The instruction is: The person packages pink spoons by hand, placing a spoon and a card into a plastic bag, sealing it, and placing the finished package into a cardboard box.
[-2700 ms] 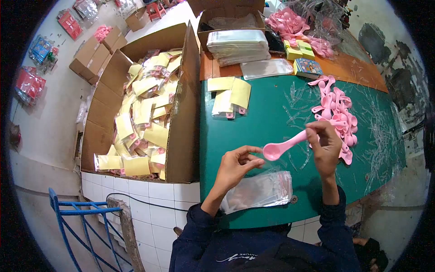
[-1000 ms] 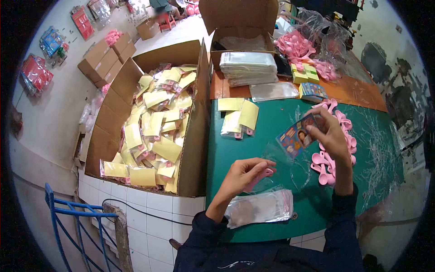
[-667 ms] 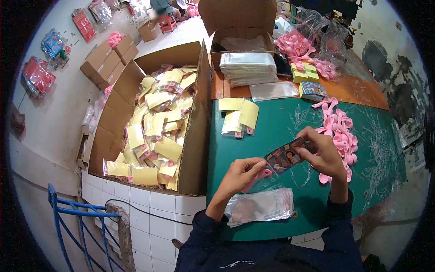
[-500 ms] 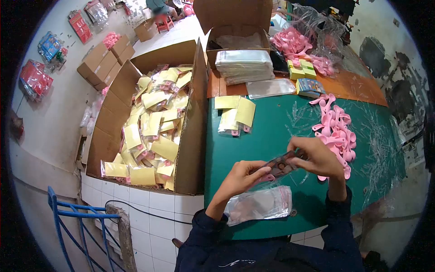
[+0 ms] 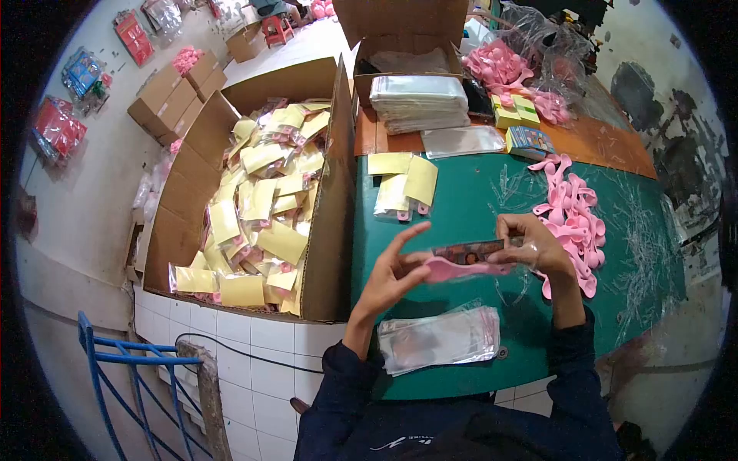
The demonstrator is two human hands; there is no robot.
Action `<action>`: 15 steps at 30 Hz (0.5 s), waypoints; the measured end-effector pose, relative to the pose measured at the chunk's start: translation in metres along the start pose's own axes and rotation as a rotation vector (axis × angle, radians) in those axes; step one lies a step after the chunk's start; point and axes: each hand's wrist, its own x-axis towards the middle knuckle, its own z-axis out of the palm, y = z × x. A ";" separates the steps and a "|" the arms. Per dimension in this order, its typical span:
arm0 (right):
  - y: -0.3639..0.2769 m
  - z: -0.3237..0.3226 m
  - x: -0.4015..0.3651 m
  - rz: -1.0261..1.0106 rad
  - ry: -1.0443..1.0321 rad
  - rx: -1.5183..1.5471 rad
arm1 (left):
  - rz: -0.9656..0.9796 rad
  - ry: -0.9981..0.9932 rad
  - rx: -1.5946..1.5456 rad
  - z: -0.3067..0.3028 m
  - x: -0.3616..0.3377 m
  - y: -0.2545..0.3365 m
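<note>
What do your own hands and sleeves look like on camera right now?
The left hand and right hand are bare, without gloves. Both dark navy sleeves are long but end short of the wrists, leaving some forearm uncovered. White lettering marks the dark top's front; I can't read it.

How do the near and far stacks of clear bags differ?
The far stack is thick, while the near stack is much thinner. The far stack sits on the orange-brown surface; the near stack lies on the green tabletop. Both are made of flat, clear bags.
</note>
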 end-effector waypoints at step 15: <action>0.011 0.015 0.004 -0.092 0.321 -0.190 | -0.075 0.206 0.199 0.001 0.003 -0.018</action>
